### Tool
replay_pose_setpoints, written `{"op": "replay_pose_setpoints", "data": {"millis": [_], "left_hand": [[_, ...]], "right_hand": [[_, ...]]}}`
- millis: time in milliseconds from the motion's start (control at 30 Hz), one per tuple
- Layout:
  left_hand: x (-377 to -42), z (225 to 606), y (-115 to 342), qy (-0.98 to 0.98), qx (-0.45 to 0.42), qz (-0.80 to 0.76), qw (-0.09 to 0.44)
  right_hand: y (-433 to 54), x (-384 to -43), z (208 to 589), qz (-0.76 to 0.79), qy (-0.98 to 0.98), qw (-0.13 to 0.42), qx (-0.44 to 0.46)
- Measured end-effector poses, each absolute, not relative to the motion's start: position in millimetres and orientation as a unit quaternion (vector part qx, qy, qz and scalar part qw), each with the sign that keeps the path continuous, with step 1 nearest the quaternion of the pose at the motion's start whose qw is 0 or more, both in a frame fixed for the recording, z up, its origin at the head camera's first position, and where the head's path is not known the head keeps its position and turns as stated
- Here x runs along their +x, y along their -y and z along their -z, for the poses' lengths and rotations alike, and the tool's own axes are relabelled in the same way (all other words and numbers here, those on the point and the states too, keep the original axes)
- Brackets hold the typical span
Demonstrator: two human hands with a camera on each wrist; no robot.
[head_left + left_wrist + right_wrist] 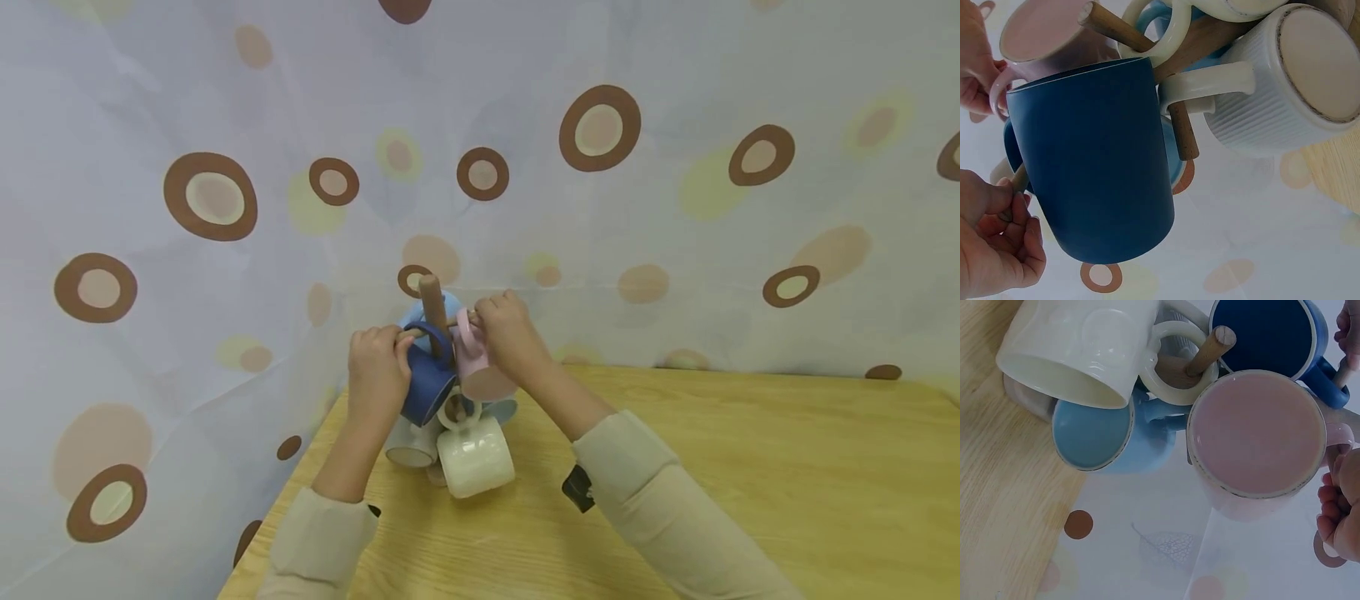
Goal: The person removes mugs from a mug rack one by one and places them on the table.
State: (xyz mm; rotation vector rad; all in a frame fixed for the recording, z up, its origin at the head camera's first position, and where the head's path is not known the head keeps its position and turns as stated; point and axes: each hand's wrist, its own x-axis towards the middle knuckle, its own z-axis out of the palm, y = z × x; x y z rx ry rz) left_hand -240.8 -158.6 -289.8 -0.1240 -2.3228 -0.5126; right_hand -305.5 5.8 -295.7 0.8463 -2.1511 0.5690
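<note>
A wooden mug tree (432, 307) stands on the table, hung with several mugs. My left hand (377, 371) pinches the end of a wooden peg (1020, 179) that passes through the handle of a dark blue mug (1097, 162). Across the post, my right hand (512, 333) holds a peg's other end, beside the handle of a pink mug (1257, 434); its fingertips are partly hidden there. Below hang a cream mug (480, 458) and a ribbed white mug (1260, 94). Light blue mugs, one of them (1094, 434) low down, hang on the far side, partly covered.
The wooden table (712, 467) stretches out to the right. Close behind and to the left of the mug tree is a pale wall covering (525, 225) with brown ring patterns. The table's left edge runs near my left forearm.
</note>
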Motion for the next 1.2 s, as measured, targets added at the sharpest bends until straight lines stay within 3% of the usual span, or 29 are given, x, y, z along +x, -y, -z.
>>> {"op": "replay_pose_setpoints", "data": {"millis": [1200], "left_hand": [[-254,281,176,0.919,-0.053,0.239,0.309]], "right_hand": [[-3,-279,297,-0.079,0.831,0.454,0.312]]}}
